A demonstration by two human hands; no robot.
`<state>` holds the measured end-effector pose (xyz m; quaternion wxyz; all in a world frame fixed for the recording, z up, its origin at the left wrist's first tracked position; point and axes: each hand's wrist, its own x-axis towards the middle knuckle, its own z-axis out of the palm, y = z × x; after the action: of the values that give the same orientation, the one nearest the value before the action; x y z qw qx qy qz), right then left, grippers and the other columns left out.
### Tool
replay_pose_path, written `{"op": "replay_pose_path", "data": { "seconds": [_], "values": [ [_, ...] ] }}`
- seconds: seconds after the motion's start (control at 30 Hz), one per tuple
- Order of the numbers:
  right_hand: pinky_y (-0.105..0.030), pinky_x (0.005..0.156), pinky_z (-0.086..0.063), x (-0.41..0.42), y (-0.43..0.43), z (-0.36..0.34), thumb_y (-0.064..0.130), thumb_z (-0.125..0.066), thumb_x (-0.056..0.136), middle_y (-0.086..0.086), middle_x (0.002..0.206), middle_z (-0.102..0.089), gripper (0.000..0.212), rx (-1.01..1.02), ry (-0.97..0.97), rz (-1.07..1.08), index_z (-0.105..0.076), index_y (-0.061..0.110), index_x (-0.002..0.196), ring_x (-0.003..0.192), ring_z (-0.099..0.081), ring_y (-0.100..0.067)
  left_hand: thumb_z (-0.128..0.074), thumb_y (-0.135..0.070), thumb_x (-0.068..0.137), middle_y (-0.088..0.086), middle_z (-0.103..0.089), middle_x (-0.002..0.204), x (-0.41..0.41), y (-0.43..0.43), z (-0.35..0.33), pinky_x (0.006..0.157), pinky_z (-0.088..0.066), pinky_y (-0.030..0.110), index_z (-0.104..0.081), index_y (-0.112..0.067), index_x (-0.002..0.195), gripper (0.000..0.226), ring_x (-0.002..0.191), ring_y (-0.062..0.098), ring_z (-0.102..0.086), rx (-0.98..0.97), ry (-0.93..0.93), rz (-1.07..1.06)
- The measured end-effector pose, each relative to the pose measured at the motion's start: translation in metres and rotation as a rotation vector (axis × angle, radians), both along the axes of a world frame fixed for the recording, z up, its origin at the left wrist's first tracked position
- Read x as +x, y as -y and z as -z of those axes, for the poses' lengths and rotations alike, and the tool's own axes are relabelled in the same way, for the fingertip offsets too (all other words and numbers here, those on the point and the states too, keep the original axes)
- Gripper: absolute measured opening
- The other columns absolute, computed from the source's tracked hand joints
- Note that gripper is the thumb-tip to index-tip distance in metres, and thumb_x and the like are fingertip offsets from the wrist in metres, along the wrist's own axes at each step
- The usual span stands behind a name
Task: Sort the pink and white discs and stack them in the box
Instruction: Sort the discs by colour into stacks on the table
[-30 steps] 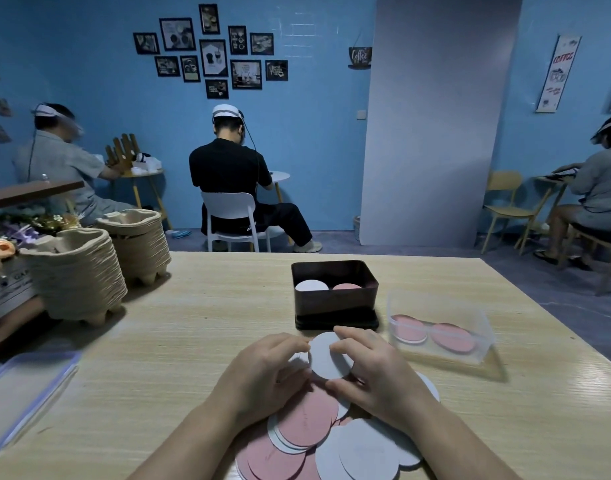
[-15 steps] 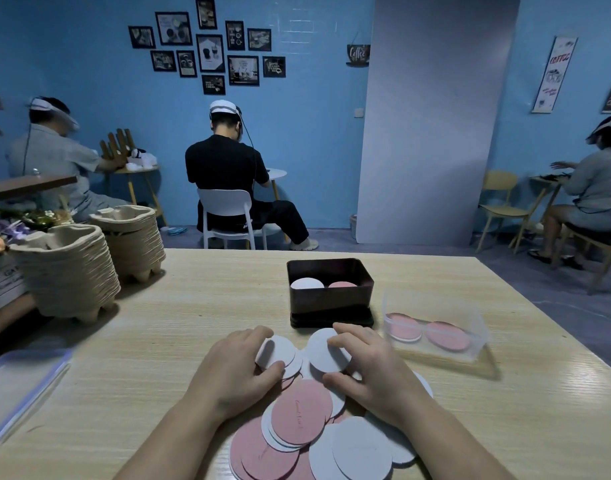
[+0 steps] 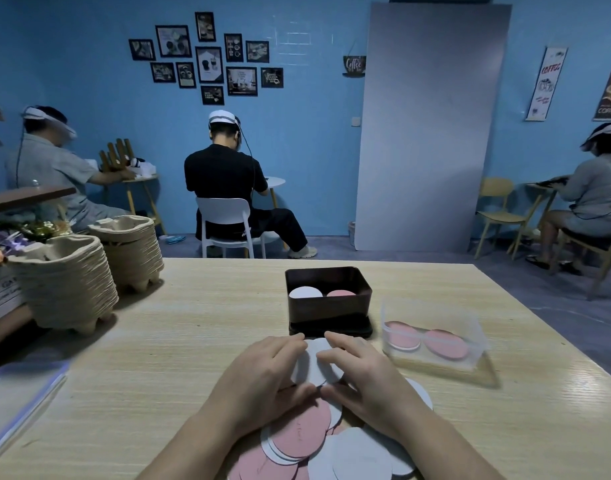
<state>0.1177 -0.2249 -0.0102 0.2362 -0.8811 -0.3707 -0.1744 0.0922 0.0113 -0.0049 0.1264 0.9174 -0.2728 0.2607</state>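
Left hand (image 3: 262,372) and right hand (image 3: 363,372) pinch white discs (image 3: 312,370) edgewise with curled fingers (image 3: 286,342), faces up, just before the box (image 3: 328,310); its long axis runs left-right.

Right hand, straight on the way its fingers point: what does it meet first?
Likely the fingertips of the left hand, just across the white discs both hands hold. The right hand angles forward-left; past those, the dark box comes next. Depth unclear.
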Motion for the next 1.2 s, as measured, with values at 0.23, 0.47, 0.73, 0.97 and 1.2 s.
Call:
{"op": "replay_pose_path", "data": {
  "seconds": [0.23,0.47,0.73,0.97,1.2],
  "values": [
    [-0.02,0.097,-0.04,0.002,0.002,0.003,0.042,-0.069,0.087,0.006,0.143,-0.05,0.025,0.043,0.01,-0.004,-0.057,0.026,0.101,0.128,-0.047,-0.012,-0.063,-0.058,0.089,-0.003,-0.06,0.138,-0.002,-0.004,0.002,0.096,-0.051,0.031,-0.05,-0.023,0.133,0.058,0.121,0.017,-0.059,-0.057,-0.047,0.036],
    [-0.031,0.1,-0.044,0.001,0.004,0.002,0.041,-0.07,0.086,0.007,0.144,-0.051,0.025,0.084,0.02,0.019,-0.055,0.029,0.103,0.135,-0.045,-0.01,-0.059,-0.044,0.093,-0.014,-0.066,0.128,-0.003,-0.013,0.009,0.089,-0.053,0.031,-0.059,-0.027,0.131,0.041,0.115,0.01,-0.062,-0.208,-0.08,0.015],
    [-0.022,0.101,-0.041,-0.003,0.002,-0.003,0.043,-0.075,0.083,0.003,0.141,-0.054,0.037,0.075,-0.004,0.017,-0.056,0.028,0.111,0.13,-0.048,-0.011,-0.061,-0.043,0.095,-0.013,-0.066,0.127,-0.002,-0.008,0.011,0.088,-0.053,0.029,-0.058,-0.027,0.129,0.038,0.114,0.01,-0.063,-0.188,-0.103,0.038],
    [-0.027,0.099,-0.045,-0.002,0.005,0.0,0.042,-0.075,0.084,0.005,0.143,-0.052,0.031,0.086,-0.029,0.048,-0.056,0.032,0.107,0.132,-0.047,-0.01,-0.057,-0.056,0.084,-0.019,-0.06,0.116,-0.006,-0.031,0.003,0.086,-0.044,0.029,-0.054,-0.034,0.12,0.042,0.104,0.008,-0.055,-0.036,-0.174,-0.104],
    [-0.025,0.099,-0.043,0.0,0.005,0.0,0.045,-0.074,0.084,0.008,0.146,-0.049,0.03,0.069,-0.053,0.067,-0.056,0.032,0.105,0.129,-0.049,-0.01,-0.057,-0.06,0.08,-0.023,-0.06,0.11,-0.007,-0.031,0.003,0.088,-0.044,0.03,-0.052,-0.037,0.122,0.048,0.101,0.006,-0.054,-0.08,-0.251,-0.162]
  ]
}}
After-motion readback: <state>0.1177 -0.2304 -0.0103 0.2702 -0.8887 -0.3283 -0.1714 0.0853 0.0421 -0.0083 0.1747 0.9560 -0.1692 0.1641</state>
